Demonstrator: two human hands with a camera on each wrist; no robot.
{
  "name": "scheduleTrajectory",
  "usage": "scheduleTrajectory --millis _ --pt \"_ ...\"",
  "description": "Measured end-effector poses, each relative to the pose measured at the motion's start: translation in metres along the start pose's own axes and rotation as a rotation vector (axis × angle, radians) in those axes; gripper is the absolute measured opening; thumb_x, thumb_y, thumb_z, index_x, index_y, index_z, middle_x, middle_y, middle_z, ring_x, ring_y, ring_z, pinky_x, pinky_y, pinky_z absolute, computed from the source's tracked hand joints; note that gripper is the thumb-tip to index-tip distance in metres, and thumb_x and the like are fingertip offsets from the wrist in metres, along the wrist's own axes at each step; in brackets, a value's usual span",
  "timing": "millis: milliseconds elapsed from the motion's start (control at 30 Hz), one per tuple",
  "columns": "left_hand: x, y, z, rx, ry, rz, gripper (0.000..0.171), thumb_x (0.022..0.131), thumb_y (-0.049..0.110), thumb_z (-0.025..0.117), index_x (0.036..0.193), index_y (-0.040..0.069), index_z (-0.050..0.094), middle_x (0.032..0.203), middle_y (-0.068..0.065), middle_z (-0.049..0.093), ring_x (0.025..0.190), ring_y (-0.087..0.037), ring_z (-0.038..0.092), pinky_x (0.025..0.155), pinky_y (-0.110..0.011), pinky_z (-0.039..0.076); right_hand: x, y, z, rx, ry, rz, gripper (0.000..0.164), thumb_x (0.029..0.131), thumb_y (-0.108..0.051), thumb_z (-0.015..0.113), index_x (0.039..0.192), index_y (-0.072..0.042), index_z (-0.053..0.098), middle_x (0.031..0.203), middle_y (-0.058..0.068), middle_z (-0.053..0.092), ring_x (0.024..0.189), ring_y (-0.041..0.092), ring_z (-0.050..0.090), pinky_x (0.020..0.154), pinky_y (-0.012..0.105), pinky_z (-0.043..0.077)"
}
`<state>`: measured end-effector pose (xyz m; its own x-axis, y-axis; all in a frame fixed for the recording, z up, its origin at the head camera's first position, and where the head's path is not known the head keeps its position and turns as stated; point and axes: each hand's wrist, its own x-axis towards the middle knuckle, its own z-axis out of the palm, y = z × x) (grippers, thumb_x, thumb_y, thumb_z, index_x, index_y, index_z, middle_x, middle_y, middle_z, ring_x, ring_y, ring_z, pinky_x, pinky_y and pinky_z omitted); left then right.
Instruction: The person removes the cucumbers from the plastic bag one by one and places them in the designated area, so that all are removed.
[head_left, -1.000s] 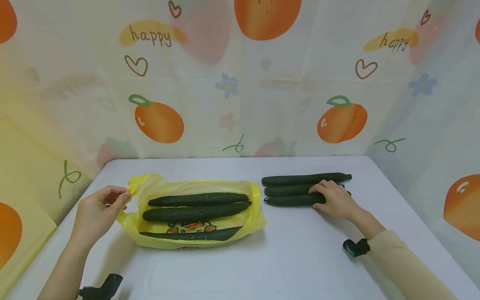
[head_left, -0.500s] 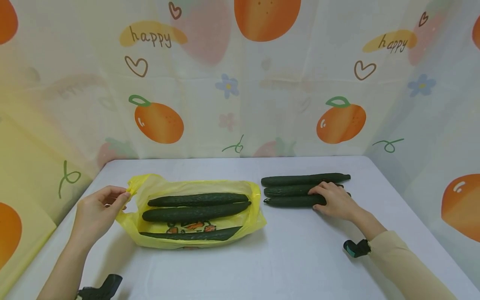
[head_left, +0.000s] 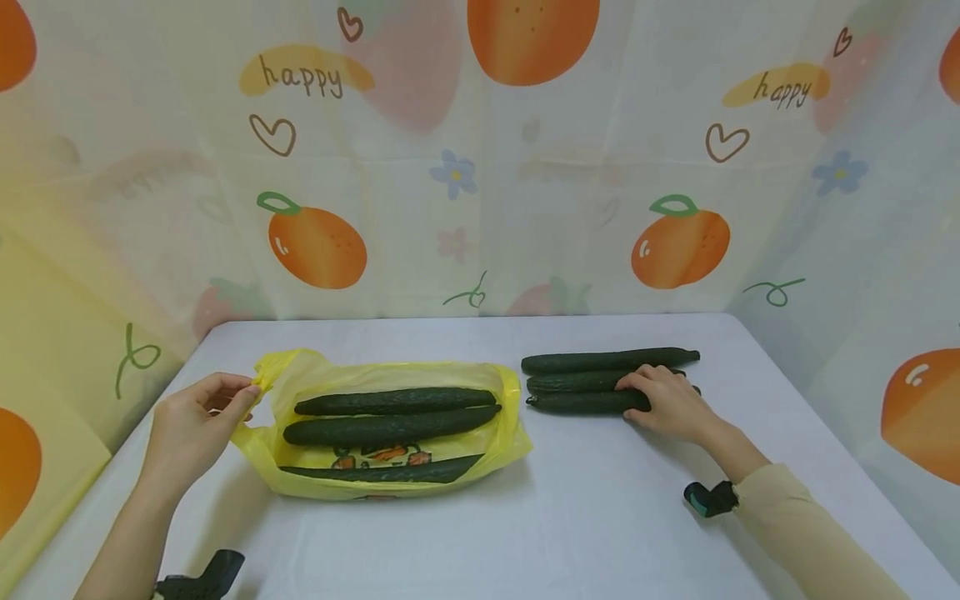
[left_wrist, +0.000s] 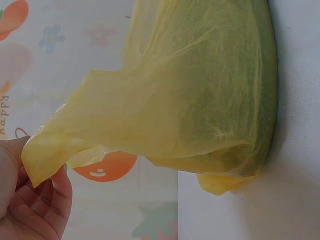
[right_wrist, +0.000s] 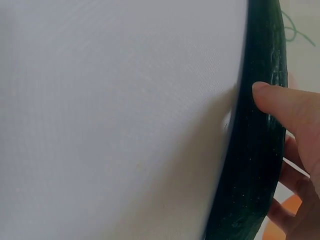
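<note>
Hardly anything has moved since a second ago; only the whole head view has shifted slightly. Biggest is the patterned backdrop (head_left: 525, 167), behind and to both sides, with the word "happy" printed twice. Below it spreads one white table (head_left: 480, 550).

One yellow plastic bag (head_left: 512, 425) lies on the left part of the table, its mouth open upward. A pale sleeve (head_left: 813, 529) covers the right forearm.

Six cucumbers are in view. Three are in the bag: the far one (head_left: 393, 402) and the middle one (head_left: 392, 427) close together, the nearest one (head_left: 390, 472) apart from them, partly hidden behind the bag's near wall. The other three lie on the table just right of the bag, in a row side by side: a back cucumber (head_left: 600, 361), a centre cucumber (head_left: 570, 382) and a front cucumber (head_left: 585, 403).

Two hands are at work. The left hand (head_left: 191, 429) pinches the bag's left corner between thumb and fingers, drawing it up clear of the table. The right hand (head_left: 667, 404) grips the front cucumber, thumb on the near side, fingers over the far side; it blocks the right part of the row, so whether its fingers also touch the centre cucumber is hard to say.

Smallest are two black wrist cameras, the left one (head_left: 202, 577) cut off by the frame's bottom edge, the right one (head_left: 708, 498) whole.
</note>
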<state>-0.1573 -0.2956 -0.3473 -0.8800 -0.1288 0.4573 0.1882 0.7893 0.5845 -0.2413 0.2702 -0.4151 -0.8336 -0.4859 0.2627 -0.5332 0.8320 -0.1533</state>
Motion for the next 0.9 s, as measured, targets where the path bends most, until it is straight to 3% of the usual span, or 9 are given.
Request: scheduleTrajectory --millis 433,900 --pt "0.0 -0.0006 -0.0005 -0.001 0.0 -0.006 0.011 0.086 0.018 0.065 0.09 0.008 0.067 0.068 0.021 0.059 0.056 0.01 0.054 0.045 -0.014 0.041 -0.0015 -0.0001 -0.0005 0.019 -0.045 0.011 0.036 0.075 -0.02 0.076 0.108 -0.013 0.063 0.102 0.007 0.06 0.097 0.032 0.054 0.074 0.051 0.043" --pt "0.0005 0.0001 -0.0004 -0.003 0.003 -0.003 0.01 0.085 0.017 0.066 0.09 0.008 0.067 0.068 0.022 0.059 0.055 0.011 0.054 0.044 -0.014 0.041 -0.0036 0.004 -0.0034 0.032 -0.023 -0.012 0.029 0.075 -0.014 0.075 0.103 -0.013 0.065 0.098 0.006 0.061 0.093 0.03 0.055 0.075 0.052 0.044"
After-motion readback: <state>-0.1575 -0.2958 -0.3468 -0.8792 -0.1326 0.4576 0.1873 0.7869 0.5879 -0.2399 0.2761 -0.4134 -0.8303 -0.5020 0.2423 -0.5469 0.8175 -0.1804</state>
